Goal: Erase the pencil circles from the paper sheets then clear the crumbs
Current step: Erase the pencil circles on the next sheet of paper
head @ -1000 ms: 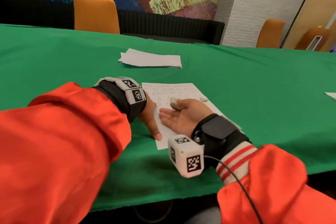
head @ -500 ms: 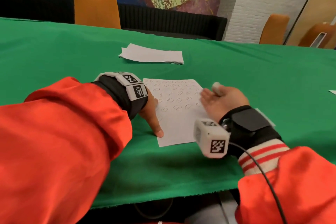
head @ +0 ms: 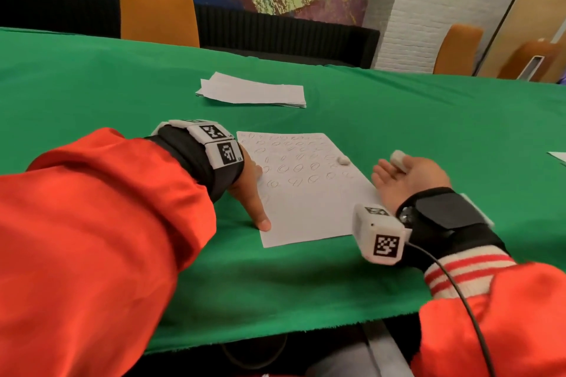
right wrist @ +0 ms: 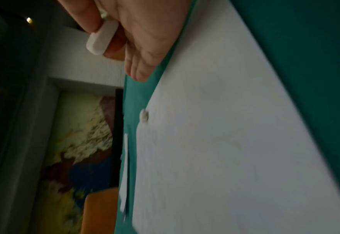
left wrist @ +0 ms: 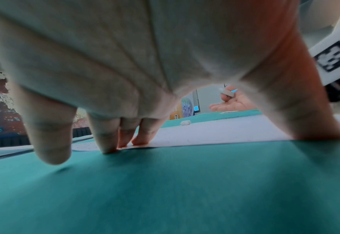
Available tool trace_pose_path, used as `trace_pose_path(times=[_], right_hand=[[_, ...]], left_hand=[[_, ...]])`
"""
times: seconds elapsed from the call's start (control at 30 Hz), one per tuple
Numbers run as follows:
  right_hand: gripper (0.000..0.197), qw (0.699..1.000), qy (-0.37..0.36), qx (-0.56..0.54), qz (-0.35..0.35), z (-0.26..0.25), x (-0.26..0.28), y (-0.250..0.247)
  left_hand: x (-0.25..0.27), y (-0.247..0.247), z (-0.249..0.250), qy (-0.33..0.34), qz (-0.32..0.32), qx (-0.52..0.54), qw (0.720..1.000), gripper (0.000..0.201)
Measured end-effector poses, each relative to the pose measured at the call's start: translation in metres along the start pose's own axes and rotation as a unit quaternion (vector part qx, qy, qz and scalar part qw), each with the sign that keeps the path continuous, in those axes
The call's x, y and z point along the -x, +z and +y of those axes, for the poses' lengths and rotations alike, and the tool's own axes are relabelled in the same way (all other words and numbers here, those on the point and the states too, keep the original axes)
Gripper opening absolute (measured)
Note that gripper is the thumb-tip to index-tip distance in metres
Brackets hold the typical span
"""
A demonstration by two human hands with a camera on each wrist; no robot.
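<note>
Wide table under green cloth [head: 428, 119]; at centre, white paper sheet with pencilled circles [head: 306, 211]; beyond, upper centre, stack of white sheets [head: 254, 92].

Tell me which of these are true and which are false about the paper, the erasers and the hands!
1. The right hand pinches a white eraser. True.
2. The sheet of paper near the hands is blank. False: it still has many pencil circles on it.
3. The left hand presses on the sheet's left edge. True.
4. A small eraser piece lies on the sheet near its right edge. True.
5. The tablecloth is red. False: it is green.
6. The stack of papers sits under the right hand. False: it lies farther back on the table, away from both hands.
</note>
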State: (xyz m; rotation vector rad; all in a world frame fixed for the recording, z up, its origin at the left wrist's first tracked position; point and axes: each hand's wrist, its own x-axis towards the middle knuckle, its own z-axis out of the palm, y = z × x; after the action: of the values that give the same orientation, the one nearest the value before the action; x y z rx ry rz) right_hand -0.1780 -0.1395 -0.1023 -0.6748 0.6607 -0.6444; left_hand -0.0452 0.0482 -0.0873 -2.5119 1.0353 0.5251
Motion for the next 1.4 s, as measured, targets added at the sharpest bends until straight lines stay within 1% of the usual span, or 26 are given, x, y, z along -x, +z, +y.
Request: trace_pose_path(times=[0.07,0.13,0.2,0.23,0.27,0.3,0.4,0.47,0.5,0.57,0.63,0.67,0.7,0.73,0.77,0.8,0.83,0.87,0.97,1.0,1.07,1.1,1.2,1.27,1.33,1.4], right_hand=[[0.020,0.994,0.049,0.023,-0.091,0.016,0.018,0.014],[0.022,0.977,0.123,0.069,-0.159,0.039,0.036,0.027],[0.022,0.961,0.178,0.103,-0.187,0.056,0.043,0.032],[0.022,0.959,0.186,0.104,-0.185,0.059,0.042,0.032],[0.020,0.964,0.176,0.095,-0.173,0.059,0.038,0.029],[0.019,0.974,0.148,0.083,-0.149,0.055,0.032,0.025],[0.031,0.994,0.057,0.065,-0.066,0.031,0.013,0.013],[0.026,0.996,0.049,0.063,-0.037,0.013,0.006,0.006],[0.022,0.995,0.058,0.063,-0.046,0.007,0.009,0.006],[0.021,0.992,0.048,0.075,-0.088,-0.003,0.020,0.010],[0.016,0.979,-0.011,0.152,-0.137,-0.009,0.033,0.020],[0.012,0.957,-0.063,0.236,-0.155,-0.010,0.041,0.026],[0.009,0.909,-0.129,0.357,-0.172,-0.010,0.047,0.033],[0.010,0.827,-0.198,0.491,-0.188,-0.010,0.054,0.039],[0.011,0.729,-0.263,0.599,-0.200,-0.008,0.058,0.046],[0.011,0.641,-0.309,0.671,-0.209,-0.006,0.060,0.051],[0.010,0.581,-0.325,0.714,-0.219,-0.004,0.060,0.056],[0.010,0.540,-0.326,0.741,-0.231,-0.002,0.058,0.061],[0.011,0.463,-0.288,0.795,-0.266,0.009,0.047,0.075],[0.012,0.427,-0.281,0.814,-0.277,0.014,0.044,0.080],[0.017,0.343,-0.284,0.846,-0.294,0.023,0.040,0.090],[0.018,0.312,-0.282,0.856,-0.302,0.027,0.038,0.093],[0.021,0.240,-0.274,0.873,-0.324,0.036,0.034,0.101],[0.022,0.201,-0.272,0.879,-0.335,0.046,0.031,0.106],[0.023,0.184,-0.283,0.878,-0.339,0.049,0.032,0.104],[0.025,0.177,-0.288,0.874,-0.350,0.053,0.032,0.101]], left_hand=[[0.002,0.000,0.001,0.001,0.001,0.008,1.000,0.105],[0.003,-0.001,0.002,-0.001,0.004,0.008,1.000,0.104],[0.004,-0.001,0.003,-0.002,0.007,0.002,1.000,0.105],[0.005,-0.001,0.003,-0.004,0.008,-0.001,1.000,0.106],[0.005,-0.001,0.003,-0.005,0.008,-0.005,1.000,0.107],[0.005,-0.002,0.003,-0.006,0.007,-0.008,1.000,0.107],[0.006,-0.003,0.001,-0.008,-0.002,-0.004,1.000,0.107],[0.008,-0.004,0.002,-0.010,-0.005,0.001,1.000,0.107],[0.009,-0.004,0.002,-0.010,-0.004,0.003,1.000,0.106],[0.012,-0.006,-0.001,-0.006,0.008,0.009,1.000,0.101],[0.015,-0.007,-0.006,-0.005,0.017,0.023,1.000,0.097],[0.016,-0.008,-0.009,-0.006,0.016,0.033,0.999,0.098],[0.016,-0.007,-0.011,-0.003,0.011,0.040,0.999,0.098],[0.016,-0.007,-0.012,0.001,0.008,0.045,0.999,0.097],[0.015,-0.006,-0.011,0.007,0.008,0.050,0.999,0.097],[0.014,-0.005,-0.010,0.014,0.011,0.053,0.998,0.095],[0.012,-0.005,-0.008,0.021,0.015,0.058,0.998,0.094],[0.012,-0.005,-0.007,0.027,0.018,0.064,0.997,0.094],[0.009,-0.003,-0.006,0.030,0.013,0.072,0.997,0.097],[0.008,-0.002,-0.006,0.032,0.014,0.069,0.997,0.098],[0.007,-0.001,-0.006,0.040,0.022,0.059,0.997,0.099],[0.006,-0.001,-0.006,0.045,0.023,0.054,0.997,0.099],[0.003,-0.002,-0.007,0.063,0.016,0.058,0.996,0.097],[0.000,0.000,-0.011,0.076,0.005,0.076,0.994,0.094],[0.000,-0.002,-0.010,0.085,0.002,0.087,0.993,0.089],[-0.002,-0.001,-0.011,0.083,0.002,0.085,0.993,0.091]])
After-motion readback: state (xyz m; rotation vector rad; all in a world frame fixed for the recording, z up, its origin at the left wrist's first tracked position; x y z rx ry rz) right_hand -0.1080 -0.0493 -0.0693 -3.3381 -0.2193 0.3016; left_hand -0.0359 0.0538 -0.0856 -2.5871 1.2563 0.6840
